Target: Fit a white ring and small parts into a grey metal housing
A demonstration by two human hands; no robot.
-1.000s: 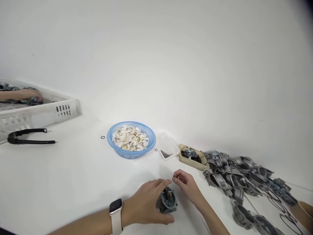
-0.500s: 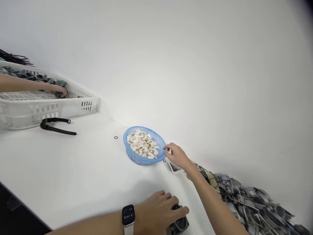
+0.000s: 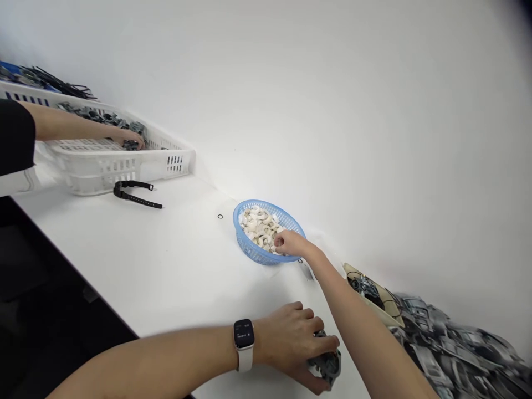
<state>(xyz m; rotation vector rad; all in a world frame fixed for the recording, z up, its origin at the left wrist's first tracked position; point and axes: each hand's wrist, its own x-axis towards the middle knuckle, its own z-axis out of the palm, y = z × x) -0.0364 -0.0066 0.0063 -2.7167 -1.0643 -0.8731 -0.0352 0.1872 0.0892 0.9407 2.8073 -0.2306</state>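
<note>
My left hand (image 3: 293, 343), with a smartwatch (image 3: 244, 334) on its wrist, grips a dark grey moulded part (image 3: 328, 363) with rounded edges just above the white table. Its fingers wrap over the part and cover much of it. My right hand (image 3: 288, 244) reaches into a blue mesh basket (image 3: 260, 256) holding many small whitish curved pieces (image 3: 258, 224). The fingers there are curled together at the pieces near the basket's right side. What they pinch, if anything, is hidden.
A black wristwatch (image 3: 139, 194) lies before a white crate (image 3: 100, 169) of grey parts, where a co-worker's hand (image 3: 132, 138) is reaching. A small black ring (image 3: 220, 216) lies left of the basket. Many grey parts (image 3: 449, 349) are heaped at right beside a cream tray (image 3: 388, 310).
My right hand has moved from the basket's rim down into the pieces, its fingers closing. My left hand has turned the grey part somewhat. The whole view has shifted.
</note>
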